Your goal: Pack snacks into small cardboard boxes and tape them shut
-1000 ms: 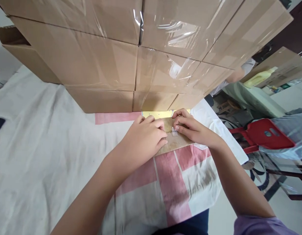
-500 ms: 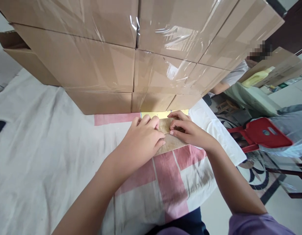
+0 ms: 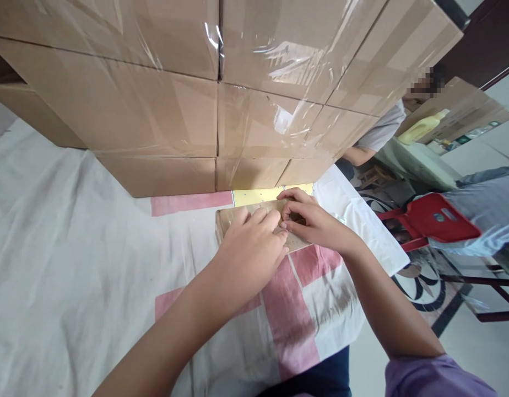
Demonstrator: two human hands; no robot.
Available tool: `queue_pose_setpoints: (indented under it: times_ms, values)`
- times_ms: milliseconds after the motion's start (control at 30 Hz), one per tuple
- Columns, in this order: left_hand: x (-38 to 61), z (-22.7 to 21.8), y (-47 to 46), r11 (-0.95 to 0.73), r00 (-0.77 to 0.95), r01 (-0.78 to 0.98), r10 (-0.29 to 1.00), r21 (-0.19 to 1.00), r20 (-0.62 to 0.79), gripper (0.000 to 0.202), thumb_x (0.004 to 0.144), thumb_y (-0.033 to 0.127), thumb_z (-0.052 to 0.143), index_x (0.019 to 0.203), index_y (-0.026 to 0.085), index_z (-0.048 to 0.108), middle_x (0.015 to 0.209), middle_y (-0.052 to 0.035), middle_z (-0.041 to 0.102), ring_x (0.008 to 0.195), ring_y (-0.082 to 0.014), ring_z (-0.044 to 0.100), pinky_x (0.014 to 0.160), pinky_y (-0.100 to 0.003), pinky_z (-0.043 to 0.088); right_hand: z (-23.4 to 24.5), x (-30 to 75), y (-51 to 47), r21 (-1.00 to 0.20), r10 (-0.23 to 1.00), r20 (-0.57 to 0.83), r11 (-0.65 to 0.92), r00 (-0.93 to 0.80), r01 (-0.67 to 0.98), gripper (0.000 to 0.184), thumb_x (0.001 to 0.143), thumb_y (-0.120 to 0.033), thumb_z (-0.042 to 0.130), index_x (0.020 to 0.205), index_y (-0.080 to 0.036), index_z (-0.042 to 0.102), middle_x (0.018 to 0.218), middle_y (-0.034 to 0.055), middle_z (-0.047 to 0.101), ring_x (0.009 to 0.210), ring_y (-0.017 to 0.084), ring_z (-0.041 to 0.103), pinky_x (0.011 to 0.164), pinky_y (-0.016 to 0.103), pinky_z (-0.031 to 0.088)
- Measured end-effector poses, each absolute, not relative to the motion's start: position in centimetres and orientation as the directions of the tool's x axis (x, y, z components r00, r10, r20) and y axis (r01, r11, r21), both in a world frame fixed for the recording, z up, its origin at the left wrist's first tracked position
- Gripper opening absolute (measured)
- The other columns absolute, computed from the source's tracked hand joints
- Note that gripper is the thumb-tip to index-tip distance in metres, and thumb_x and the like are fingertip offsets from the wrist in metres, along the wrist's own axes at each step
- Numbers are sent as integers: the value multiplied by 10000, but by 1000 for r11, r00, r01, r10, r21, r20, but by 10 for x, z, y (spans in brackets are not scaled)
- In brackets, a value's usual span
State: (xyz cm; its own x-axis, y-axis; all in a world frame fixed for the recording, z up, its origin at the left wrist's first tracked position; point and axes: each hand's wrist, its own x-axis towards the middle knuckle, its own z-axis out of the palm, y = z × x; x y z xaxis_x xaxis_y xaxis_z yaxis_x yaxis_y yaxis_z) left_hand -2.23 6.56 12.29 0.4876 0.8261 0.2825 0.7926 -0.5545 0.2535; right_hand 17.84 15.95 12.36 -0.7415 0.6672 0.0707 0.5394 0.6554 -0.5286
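White wrinkled cloth (image 3: 72,264) with pink bands covers the work surface; a wall of stacked cardboard cartons (image 3: 163,110), taped and glossy with clear film, fills the upper frame.

Head view. Both forearms reach forward from the lower edge and converge at the cloth's centre. Left hand (image 3: 251,249): palm down, fingers curled loosely together, resting on top of a flat brown board (image 3: 225,220) and covering most of its near side. Right hand (image 3: 310,220): wrist bent inward, fingertips drawn together and pinching at something small on the board's top face; what is pinched is hidden by the fingers. Purple sleeve (image 3: 436,375) at the right arm's lower end.

Board: thin, rectangular, tan, mottled surface; lies flat on the cloth just in front of the lowest cartons, its left corner exposed. Yellow strip (image 3: 258,194) lies between board and cartons.

Right background: red plastic chair (image 3: 438,218), patterned floor, another person's sleeve and arm (image 3: 374,138) behind the cartons, yellow bottle (image 3: 423,127).
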Motion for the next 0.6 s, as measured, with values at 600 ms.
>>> queue_pose_setpoints:
  times_ms: [600]
  values:
    - [-7, 122, 68, -447, 439, 849, 894, 282, 93, 490, 900, 353, 693, 1297, 73, 630, 1026, -107, 717, 937, -307, 660, 856, -469, 474, 111, 180, 162, -473, 704, 214, 681, -678, 558, 322, 936, -248, 626, 1240, -221, 523, 1163, 83, 618, 1039, 249, 564, 939, 417, 403]
